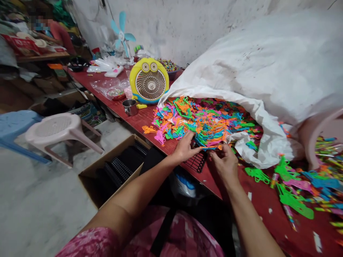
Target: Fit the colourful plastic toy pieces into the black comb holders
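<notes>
At black rack [197,165], blue piece [209,148] spans left hand [185,148] to right hand [225,161], long axis crosswise to us. Right fingers seem pinched on its end; left fingers' grip we cannot tell.

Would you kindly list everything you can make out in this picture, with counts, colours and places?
Table: one, red, centre
Sack: one, white, on table
Plastic pieces: many, orange, green, pink, blue, heaped at sack's mouth
Grid: one, black, below hands
Tub: one, pinkish, right edge
Sticks: many, mixed colours, right
Fan: one, yellow and blue, beside heap
Bladed fan: one, light blue, behind
Mug: one, silver, before yellow fan
Bowl: one, dark, behind yellow fan
Stools: two, blue and pale pink, left
Cardboard box: one, brown, floor
Co-worker: one, red top, upper left
Left hand: one, bare, beside heap
Right hand: one, bare, beside heap
</notes>
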Available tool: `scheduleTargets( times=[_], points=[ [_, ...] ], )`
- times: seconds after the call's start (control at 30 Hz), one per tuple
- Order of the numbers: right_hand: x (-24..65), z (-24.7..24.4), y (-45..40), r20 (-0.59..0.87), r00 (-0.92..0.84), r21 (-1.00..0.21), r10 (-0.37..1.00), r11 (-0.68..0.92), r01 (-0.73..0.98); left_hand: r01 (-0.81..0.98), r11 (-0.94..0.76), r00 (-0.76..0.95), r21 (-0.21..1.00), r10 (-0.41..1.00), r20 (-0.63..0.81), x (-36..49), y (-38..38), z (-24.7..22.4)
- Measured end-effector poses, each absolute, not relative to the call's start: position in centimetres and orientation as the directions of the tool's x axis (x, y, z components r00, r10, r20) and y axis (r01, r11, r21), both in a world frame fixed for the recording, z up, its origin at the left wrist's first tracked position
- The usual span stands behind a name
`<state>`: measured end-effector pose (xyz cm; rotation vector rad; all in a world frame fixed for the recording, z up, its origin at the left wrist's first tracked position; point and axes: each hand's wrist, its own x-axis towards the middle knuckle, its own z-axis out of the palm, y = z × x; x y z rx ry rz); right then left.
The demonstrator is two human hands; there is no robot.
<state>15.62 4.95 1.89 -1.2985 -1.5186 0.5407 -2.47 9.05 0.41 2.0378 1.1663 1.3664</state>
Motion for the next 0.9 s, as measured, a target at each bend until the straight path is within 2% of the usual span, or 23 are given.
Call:
scheduleTargets(
  times=[0.23,0.37,0.5,0.63,0.9],
  points=[
    [15.6,1.5,4.6,0.394,0.105,-0.852,0.913,0.321,0.413,0.391,-0.548,0.215,0.739,0.836,0.505,-3.0,9.3,0.9],
    [15.8,2.4,4.2,0.363,0.101,-0.838,0.926,0.277,0.47,0.383,-0.565,0.287,0.731,0.825,0.487,-3.2,9.2,1.8],
    [16.3,3.3,4.4,0.481,0.163,-0.761,0.862,0.317,0.566,0.347,-0.594,0.288,0.726,0.804,0.52,-3.2,9.3,2.7],
    [16.6,3.5,5.6,0.585,-0.02,-0.646,0.811,0.481,0.593,0.324,-0.543,0.259,0.775,0.839,0.479,-3.2,9.6,2.9],
    [16.0,2.0,6.1,0.606,-0.024,-0.623,0.795,0.493,0.607,0.338,-0.517,0.215,0.787,0.856,0.47,-3.2,9.9,2.1]
  ],
)
